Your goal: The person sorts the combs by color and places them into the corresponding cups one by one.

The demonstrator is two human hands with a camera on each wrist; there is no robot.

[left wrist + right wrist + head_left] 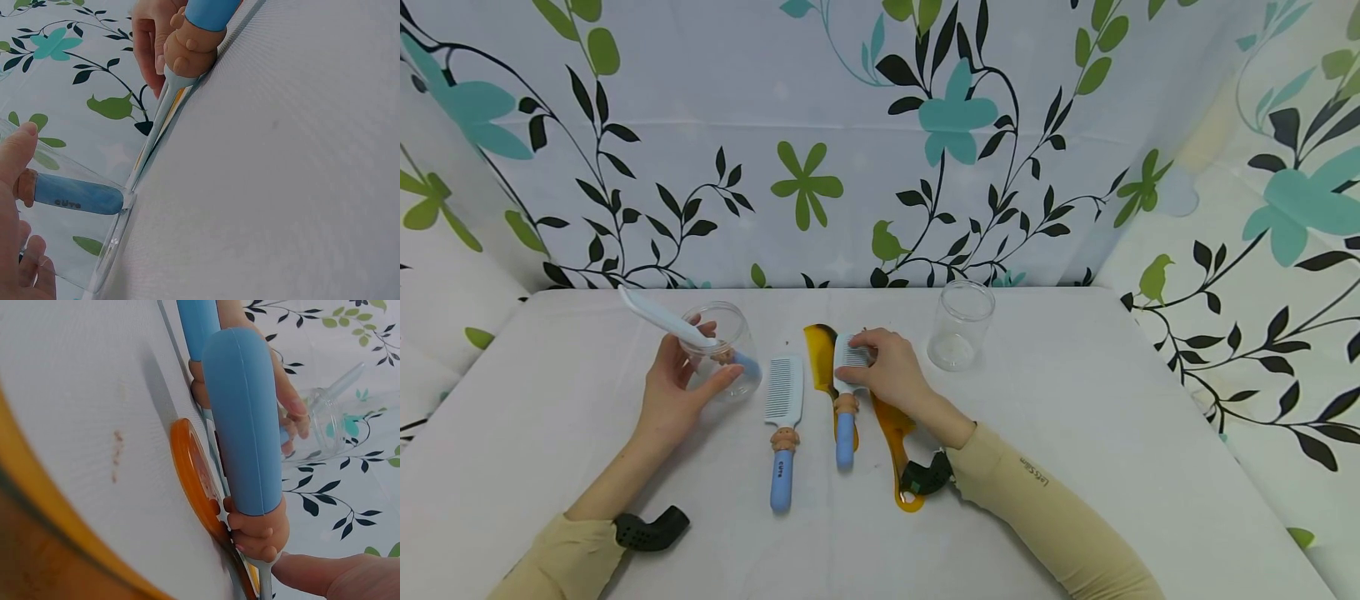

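Clear plastic is what your left hand [673,387] has hold of: a tipped jar [724,350] left of centre in the head view, fingers and thumb curled round its wall. A comb [681,329] sits inside it, blue handle down toward the base and pale head sticking out of the mouth toward the upper left. From your left wrist you see that blue handle through the jar wall, with your thumb just above it.

Your right hand [891,375] lies at the middle of the frame, fingers laid over the white toothed head of a second blue-handled comb [846,400]. Whether they pinch it or only press it flat is hard to tell, since the hand covers the contact; the fingers look slightly bent over the teeth. That comb lies partly on an amber comb [891,433], which runs from the centre down toward the lower middle, its handle passing under your wrist.

Just left of these, between your hands, a third blue-handled comb [783,417] lies flat on the white table [1112,467], touched by neither hand. A second clear jar [961,325] stands upright to the upper right of your right hand, apart from it. A floral cloth [880,142] fills the top of the frame.
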